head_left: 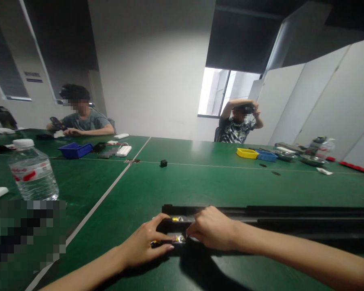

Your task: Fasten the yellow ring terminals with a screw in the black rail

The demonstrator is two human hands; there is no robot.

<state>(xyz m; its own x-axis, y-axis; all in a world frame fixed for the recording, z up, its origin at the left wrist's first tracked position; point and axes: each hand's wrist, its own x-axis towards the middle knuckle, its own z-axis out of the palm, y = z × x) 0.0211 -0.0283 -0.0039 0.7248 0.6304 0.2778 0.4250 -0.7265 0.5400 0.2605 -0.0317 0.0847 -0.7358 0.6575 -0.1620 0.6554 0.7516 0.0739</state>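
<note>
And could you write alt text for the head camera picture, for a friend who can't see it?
A person's left hand touches the end of long black rails on a green table, while the right hand bends close to a shiny fitting there. A water bottle stands to the left, and two people sit opposite.

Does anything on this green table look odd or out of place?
Nothing looks plainly spilled or broken. Slightly odd: a small black block sits by itself near the middle of the green table, apart from the black rails, and a white scrap lies loose near the metal bowls.
</note>
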